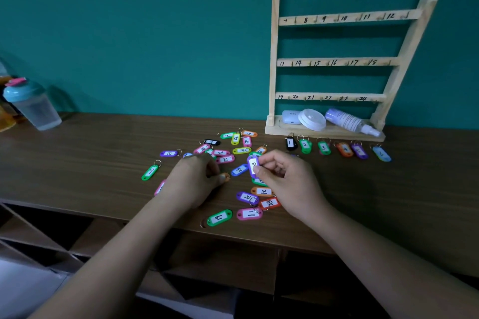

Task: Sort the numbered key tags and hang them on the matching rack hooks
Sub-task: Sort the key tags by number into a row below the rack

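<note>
Several coloured numbered key tags (242, 150) lie scattered on the brown table (103, 158). My right hand (287, 179) pinches a purple tag (253, 166) and holds it upright just above the pile. My left hand (194, 179) rests on the table to its left with fingers curled; an orange bit and a ring (226, 177) show at its fingertips. Several tags numbered 1 upward (324, 147) lie in a row before the wooden rack (337, 62), whose numbered hooks are bare.
A white case, a round white lid (312, 119) and a spray bottle (350, 122) lie on the rack's base. A lidded plastic cup (32, 106) stands at the far left. The table's front edge runs under my forearms, with open shelves below.
</note>
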Tool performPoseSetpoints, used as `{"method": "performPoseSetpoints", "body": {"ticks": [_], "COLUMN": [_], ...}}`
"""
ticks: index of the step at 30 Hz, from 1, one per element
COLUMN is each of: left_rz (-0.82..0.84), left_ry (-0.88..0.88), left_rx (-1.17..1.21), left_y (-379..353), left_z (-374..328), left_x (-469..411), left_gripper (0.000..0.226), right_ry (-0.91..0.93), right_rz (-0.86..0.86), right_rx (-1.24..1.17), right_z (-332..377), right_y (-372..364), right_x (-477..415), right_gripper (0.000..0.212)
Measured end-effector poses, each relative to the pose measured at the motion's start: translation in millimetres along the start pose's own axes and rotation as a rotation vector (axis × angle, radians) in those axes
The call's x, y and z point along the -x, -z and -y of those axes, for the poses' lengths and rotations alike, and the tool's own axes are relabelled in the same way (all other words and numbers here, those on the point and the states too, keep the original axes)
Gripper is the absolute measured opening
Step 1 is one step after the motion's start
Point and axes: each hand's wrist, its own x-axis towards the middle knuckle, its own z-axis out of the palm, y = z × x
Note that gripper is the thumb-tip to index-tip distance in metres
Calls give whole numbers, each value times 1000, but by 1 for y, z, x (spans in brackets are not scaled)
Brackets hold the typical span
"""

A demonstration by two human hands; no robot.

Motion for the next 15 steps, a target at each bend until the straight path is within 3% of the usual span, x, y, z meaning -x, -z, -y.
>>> {"method": "performPoseSetpoints", "body": {"ticks": [5,9,15], "left_rz": [-65,-140,-134], "left_ry": [17,-2,-15], "left_rx": [75,267,442], "left_y": [0,2,-1], "left_z": [1,2,-20], "left_x": [0,3,7], "left_gripper": [22,23,20], "right_ry": [-5,-26,-129], "right_rz": [18,21,73], "right_rx": [-4,35,178], "right_z": [2,4,1], "right_y": [2,10,44], "right_x": [1,-3,-15], "right_gripper": [10,10,13]}}
